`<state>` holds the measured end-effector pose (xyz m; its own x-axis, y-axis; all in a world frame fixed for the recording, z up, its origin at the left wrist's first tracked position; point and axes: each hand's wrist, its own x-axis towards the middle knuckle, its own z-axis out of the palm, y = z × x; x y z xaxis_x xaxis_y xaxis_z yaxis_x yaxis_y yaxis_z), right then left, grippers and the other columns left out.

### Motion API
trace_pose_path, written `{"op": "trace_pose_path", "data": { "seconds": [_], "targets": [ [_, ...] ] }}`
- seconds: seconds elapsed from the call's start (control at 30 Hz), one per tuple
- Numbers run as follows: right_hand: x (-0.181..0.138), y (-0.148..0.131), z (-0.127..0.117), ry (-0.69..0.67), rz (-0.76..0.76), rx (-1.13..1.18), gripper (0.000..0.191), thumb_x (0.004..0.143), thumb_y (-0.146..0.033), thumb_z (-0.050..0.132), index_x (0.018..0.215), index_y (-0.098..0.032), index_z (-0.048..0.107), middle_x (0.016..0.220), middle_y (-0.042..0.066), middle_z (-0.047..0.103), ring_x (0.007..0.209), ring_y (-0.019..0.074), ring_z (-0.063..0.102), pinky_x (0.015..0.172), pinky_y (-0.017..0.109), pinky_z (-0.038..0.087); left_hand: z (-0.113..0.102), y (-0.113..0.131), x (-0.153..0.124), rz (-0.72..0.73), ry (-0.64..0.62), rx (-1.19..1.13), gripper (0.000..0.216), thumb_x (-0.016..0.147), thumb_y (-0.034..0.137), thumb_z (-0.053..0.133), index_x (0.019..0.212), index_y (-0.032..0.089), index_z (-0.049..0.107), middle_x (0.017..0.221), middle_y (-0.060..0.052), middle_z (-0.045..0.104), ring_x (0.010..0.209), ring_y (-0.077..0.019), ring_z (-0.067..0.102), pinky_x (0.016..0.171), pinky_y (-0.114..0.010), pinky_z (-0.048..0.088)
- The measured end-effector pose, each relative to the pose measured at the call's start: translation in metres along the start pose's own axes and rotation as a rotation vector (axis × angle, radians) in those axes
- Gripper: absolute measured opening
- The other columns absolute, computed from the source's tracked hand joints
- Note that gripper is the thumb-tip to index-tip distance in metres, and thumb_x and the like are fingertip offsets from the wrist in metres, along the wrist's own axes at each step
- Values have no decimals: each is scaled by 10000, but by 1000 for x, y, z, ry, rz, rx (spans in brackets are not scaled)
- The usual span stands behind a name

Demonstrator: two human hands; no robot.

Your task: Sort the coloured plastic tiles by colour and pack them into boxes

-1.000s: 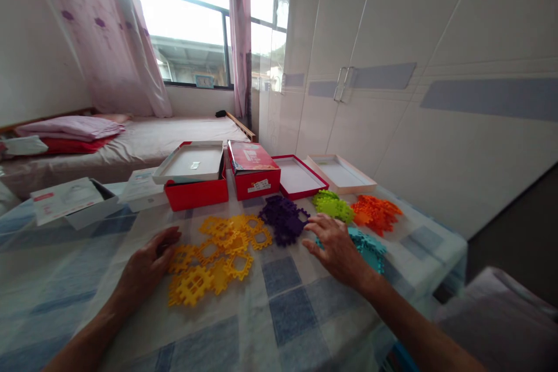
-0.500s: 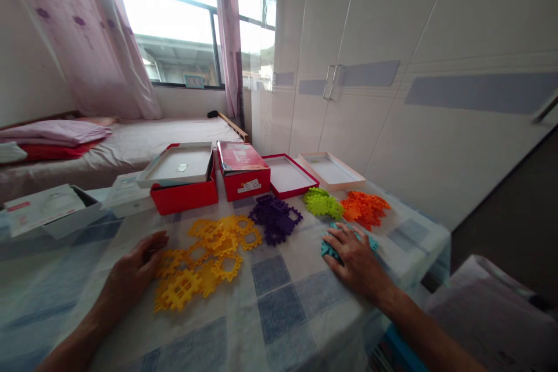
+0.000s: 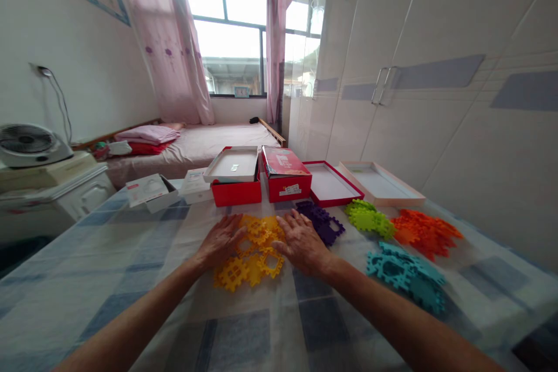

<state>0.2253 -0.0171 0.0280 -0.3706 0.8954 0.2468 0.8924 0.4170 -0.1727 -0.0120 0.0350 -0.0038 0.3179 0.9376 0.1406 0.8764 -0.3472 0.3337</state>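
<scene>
Our left hand (image 3: 220,242) & right hand (image 3: 304,242) lie flat, fingers spread open, gripping nothing, touching both sides of the yellow plastic lattice-tile pile (image 3: 255,257) on the blue-checked cloth surface (image 3: 131,256).

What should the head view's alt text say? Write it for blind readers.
Left hand and right hand rest flat on either side of yellow tiles on a blue-checked tablecloth. Purple tiles, green tiles, orange tiles and teal tiles lie to the right, red boxes behind.
</scene>
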Motion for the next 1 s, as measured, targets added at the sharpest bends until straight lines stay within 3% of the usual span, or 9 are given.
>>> {"op": "trace_pose_path", "data": {
  "seconds": [0.17, 0.33, 0.43, 0.53, 0.7, 0.83, 1.0],
  "targets": [
    [37, -15, 26, -55, 7, -37, 592, 880, -550, 352, 1306, -155, 462, 1277, 179, 519, 1272, 300, 361, 1022, 495, 267, 2, 13, -6, 52, -14, -190, 612, 874, 525, 292, 1335, 149, 437, 1394, -75, 447, 1326, -244, 335, 1096, -395, 261],
    [6, -31, 16, -3, -184, 81, 515, 903, -530, 321, 1275, -207, 473, 1176, 95, 589, 1133, 207, 484, 1011, 377, 318, -11, 10, -34, 91, 49, -301, 519, 896, 468, 278, 1234, 183, 550, 1301, -50, 551, 1185, -188, 514, 1030, -305, 372],
    [-15, -27, 11, 46, -89, 64, 565, 898, -544, 318, 1312, -180, 442, 1306, 116, 504, 1252, 235, 383, 1058, 402, 256, -12, -7, -47, -8, 146, -202, 533, 886, 473, 294, 1232, 164, 555, 1346, -74, 505, 1258, -215, 439, 1072, -348, 320],
    [-30, -17, 12, 26, 51, 23, 578, 885, -515, 385, 1332, -149, 426, 1365, 153, 441, 1295, 283, 335, 1051, 439, 265, -4, -16, -55, -146, 130, -171, 597, 875, 504, 294, 1297, 129, 488, 1397, -102, 440, 1336, -247, 317, 1105, -416, 252],
    [-44, -13, 15, -47, -12, 152, 504, 902, -436, 405, 1309, -143, 448, 1355, 123, 465, 1262, 218, 399, 1032, 337, 323, 15, 15, -74, -109, 29, -351, 609, 884, 515, 295, 1377, 167, 373, 1470, -74, 312, 1372, -237, 218, 1116, -442, 213],
    [-36, -12, 6, 37, -9, 164, 423, 928, -347, 354, 1280, -146, 474, 1296, 88, 527, 1229, 187, 424, 1047, 320, 300, 19, 48, -92, -62, 7, -427, 590, 890, 505, 309, 1401, 211, 323, 1497, -50, 260, 1379, -223, 211, 1121, -436, 213],
    [-24, 10, -8, 93, -39, 36, 394, 853, -170, 431, 1237, -185, 517, 1295, 67, 525, 1265, 198, 368, 1065, 364, 259, 4, 46, -72, 10, 115, -303, 534, 894, 483, 302, 1336, 209, 424, 1482, -64, 301, 1365, -225, 254, 1115, -441, 229]
  ]
}}
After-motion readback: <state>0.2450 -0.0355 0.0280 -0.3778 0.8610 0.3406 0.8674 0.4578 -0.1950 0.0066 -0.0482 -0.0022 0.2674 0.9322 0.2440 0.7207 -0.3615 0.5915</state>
